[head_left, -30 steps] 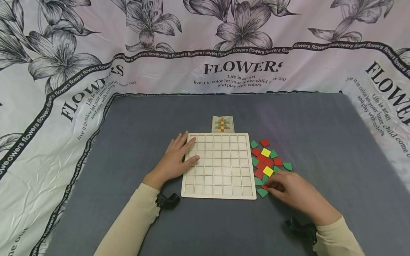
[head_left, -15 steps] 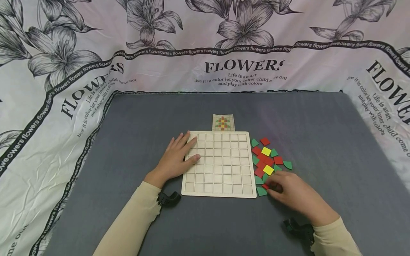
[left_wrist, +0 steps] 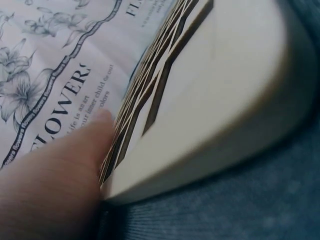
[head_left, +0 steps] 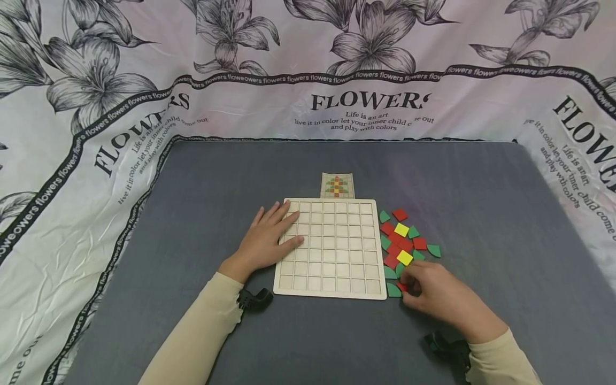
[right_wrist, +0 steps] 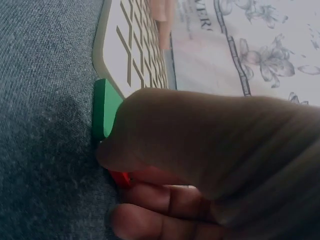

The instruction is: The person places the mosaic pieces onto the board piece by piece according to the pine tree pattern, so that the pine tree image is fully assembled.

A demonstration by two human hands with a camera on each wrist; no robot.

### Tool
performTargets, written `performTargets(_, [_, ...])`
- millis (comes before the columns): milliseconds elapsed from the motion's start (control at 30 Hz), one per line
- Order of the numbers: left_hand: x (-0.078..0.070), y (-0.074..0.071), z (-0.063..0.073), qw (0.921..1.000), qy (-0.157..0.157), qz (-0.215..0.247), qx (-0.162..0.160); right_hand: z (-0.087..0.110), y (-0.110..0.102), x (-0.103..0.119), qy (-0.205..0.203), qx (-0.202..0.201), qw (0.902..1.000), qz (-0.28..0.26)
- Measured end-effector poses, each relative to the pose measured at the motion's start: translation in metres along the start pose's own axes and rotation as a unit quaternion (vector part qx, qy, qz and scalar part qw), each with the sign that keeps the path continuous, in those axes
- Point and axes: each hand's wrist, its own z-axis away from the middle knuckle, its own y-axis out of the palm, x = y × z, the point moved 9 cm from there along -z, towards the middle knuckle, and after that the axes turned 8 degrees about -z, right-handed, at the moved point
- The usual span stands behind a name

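Note:
A pale wooden grid board (head_left: 329, 256) lies flat on the grey cloth. Along its left edge rests my left hand (head_left: 262, 239), fingers spread and extended, with the thumb reaching over the grid. At the board's lower right, my right hand (head_left: 449, 294) pinches a small red tile (head_left: 401, 287) between thumb and fingers; most of this tile is hidden. In the right wrist view, the red tile (right_wrist: 120, 178) shows between the thumb and fingers, with a green tile (right_wrist: 106, 109) just beyond the thumb. Red, yellow (head_left: 401, 230) and green tiles lie loosely beside the board's right edge.
A small pattern card (head_left: 337, 185) with a coloured tree-like figure touches the board's far edge. Grey cloth (head_left: 231, 176) surrounds the board. White flower-printed fabric (head_left: 269, 107) borders the back and left. Each wrist wears a black strap mount (head_left: 255, 300).
My right thumb and fingertips have shifted slightly at the red tile, and the gap between them shows more. The left hand stays on the board. The head view has drifted a little.

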Motion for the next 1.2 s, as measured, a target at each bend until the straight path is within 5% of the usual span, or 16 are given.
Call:
performTargets(200, [-0.001, -0.002, 0.0, 0.9999, -0.006, 0.011, 0.004, -0.001, 0.0, 0.002, 0.006, 0.006, 0.9999, 0.009])
performTargets(433, [0.001, -0.002, -0.001, 0.9999, -0.011, 0.0, 0.012, -0.009, -0.018, 0.011, -0.013, -0.031, 0.999, 0.028])
performTargets(1200, [0.0, -0.003, 0.001, 0.9998, -0.015, 0.009, 0.012, -0.119, -0.021, 0.039, -0.065, -0.017, 0.997, -0.038])
